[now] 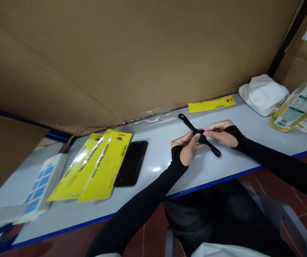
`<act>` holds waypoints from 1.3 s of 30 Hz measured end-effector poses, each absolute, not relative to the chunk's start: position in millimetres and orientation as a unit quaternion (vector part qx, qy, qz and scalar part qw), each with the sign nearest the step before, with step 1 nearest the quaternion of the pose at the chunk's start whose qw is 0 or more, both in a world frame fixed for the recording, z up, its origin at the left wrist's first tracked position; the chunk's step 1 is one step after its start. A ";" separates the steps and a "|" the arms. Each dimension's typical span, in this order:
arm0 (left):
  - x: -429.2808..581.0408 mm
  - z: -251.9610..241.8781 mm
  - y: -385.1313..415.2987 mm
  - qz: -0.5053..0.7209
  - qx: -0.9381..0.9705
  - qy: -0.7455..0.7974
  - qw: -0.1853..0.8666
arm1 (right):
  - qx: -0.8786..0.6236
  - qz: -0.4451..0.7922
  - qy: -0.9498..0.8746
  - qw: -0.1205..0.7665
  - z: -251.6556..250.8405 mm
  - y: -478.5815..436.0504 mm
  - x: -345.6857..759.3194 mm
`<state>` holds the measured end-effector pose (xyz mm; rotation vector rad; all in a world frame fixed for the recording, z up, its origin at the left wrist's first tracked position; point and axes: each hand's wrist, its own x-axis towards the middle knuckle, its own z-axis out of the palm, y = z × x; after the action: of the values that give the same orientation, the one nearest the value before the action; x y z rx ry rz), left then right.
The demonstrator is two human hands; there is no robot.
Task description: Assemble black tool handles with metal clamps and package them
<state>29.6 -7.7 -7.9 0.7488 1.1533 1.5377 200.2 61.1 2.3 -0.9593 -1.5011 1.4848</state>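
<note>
A black spokeshave (213, 149) with two long handles is held slantwise over the table, one handle pointing away to the left and the other toward me. My left hand (184, 144) grips its middle body, thumb on top. From the right, my right hand (220, 130) pinches the same middle part with thumb and fingertips, near a small round knob. The fingers cover much of the body, so its blade cannot be made out. A yellow printed card (212, 104) lies behind the hands, and a crumpled clear plastic sleeve (155, 119) rests to its left.
Two yellow packets (102, 167) overlap on the left of the white table (153, 167), touching a black phone (132, 162). Further left is a white and blue box (41, 189). A white cloth bundle (262, 94) and a bottle of yellow liquid (295, 107) stand right. A cardboard wall (142, 53) rises behind.
</note>
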 end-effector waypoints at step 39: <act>30.8 3.6 -7.8 0.627 0.288 0.534 0.489 | -0.370 0.595 -0.604 0.380 6.0 58.3 199.4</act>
<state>30.8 -7.8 3.6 0.6989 1.2970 1.5231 199.4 58.3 6.0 -0.9435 -1.5423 1.5185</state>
